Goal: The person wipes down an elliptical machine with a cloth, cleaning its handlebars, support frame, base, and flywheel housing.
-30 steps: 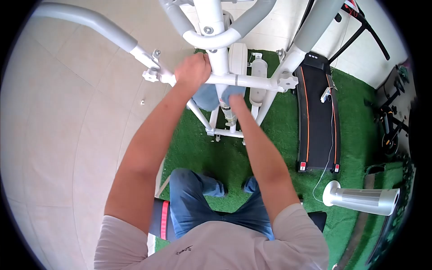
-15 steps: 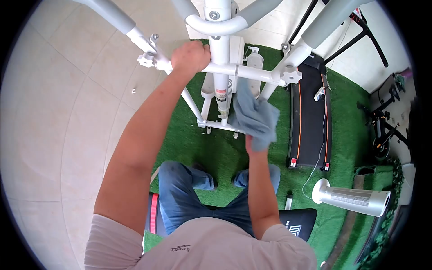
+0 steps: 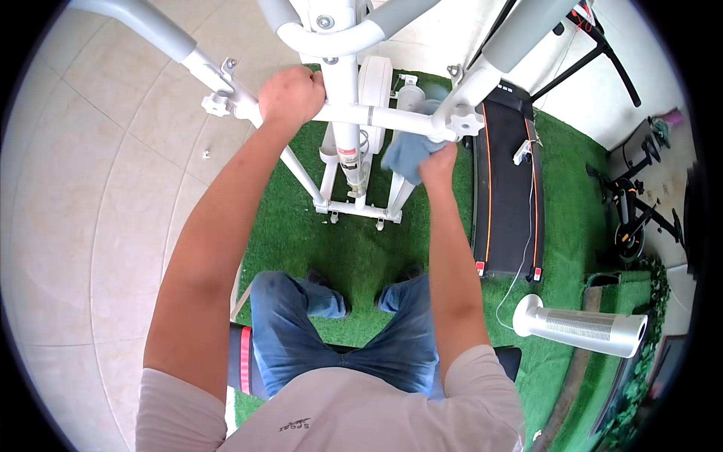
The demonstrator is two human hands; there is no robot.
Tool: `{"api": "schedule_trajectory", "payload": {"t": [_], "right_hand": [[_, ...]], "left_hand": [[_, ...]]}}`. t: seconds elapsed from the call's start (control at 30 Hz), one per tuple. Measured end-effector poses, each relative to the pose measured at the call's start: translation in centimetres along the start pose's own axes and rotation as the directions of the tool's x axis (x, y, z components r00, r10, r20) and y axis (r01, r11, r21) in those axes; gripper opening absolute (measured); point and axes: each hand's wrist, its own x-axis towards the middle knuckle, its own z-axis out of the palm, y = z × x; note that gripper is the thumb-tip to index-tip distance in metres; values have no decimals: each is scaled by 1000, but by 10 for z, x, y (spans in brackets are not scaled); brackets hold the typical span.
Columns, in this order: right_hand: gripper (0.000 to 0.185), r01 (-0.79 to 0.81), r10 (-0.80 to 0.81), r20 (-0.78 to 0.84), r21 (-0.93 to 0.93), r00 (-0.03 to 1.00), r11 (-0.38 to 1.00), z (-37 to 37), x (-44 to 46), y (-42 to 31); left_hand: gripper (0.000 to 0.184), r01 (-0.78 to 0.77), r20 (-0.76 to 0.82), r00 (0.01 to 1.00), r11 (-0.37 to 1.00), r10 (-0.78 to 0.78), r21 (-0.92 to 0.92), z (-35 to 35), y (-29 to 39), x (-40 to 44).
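In front of me stands a white elliptical trainer [image 3: 344, 139] with grey-padded handles. My left hand [image 3: 291, 94] is wrapped round its white crossbar [image 3: 384, 118], just left of the central post. A blue-grey cloth [image 3: 407, 156] is gripped in my right hand [image 3: 439, 164], below the right end of the crossbar. The cloth lies against the right swing arm near a white star-shaped knob [image 3: 465, 121], and part of it shows above the bar. Fingertips of the right hand are partly hidden by the cloth.
A black treadmill [image 3: 506, 196] with orange lines lies to the right on green turf [image 3: 339, 248]. A white tower fan [image 3: 580, 325] stands nearer, its cord running to the treadmill. An exercise bike [image 3: 629, 203] is at far right. Beneath me is a black padded bench [image 3: 239, 354].
My right hand has moved up and forward with the cloth, from below the crossbar to the right swing arm. My left hand keeps its hold. The whole view has shifted slightly.
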Motion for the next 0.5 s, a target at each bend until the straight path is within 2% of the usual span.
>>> {"api": "schedule_trajectory", "payload": {"t": [0.07,0.1,0.17,0.23,0.27,0.33,0.43,0.5], "right_hand": [[55,126,-128,-24,-60,992,990,13,9,0],[55,133,-134,-12,-60,991,989,20,8,7],[42,103,-112,-241,-51,964,993,28,-20,42],[41,55,-97,-242,-177,965,983,30,-52,97],[41,60,-101,-232,-177,967,982,30,-68,137],[40,-147,142,-152,-19,978,989,26,-92,195],[39,-189,186,-101,-19,977,982,21,-77,146],[37,-8,15,-135,54,991,999,20,-46,100]], "left_hand": [[43,5,-19,1000,1000,-5,-6,1,1,-3],[42,4,-35,999,1000,-4,-14,1,1,-2],[42,6,-39,999,1000,-7,-31,5,-3,1],[41,-3,-51,999,999,1,-40,6,-1,2],[41,-3,-52,999,999,1,-37,4,0,1],[40,4,-57,998,999,-7,-36,3,-3,-3],[39,-6,-78,997,999,4,-32,4,-4,0],[40,-37,-121,992,997,28,-71,7,-4,-2]]}}
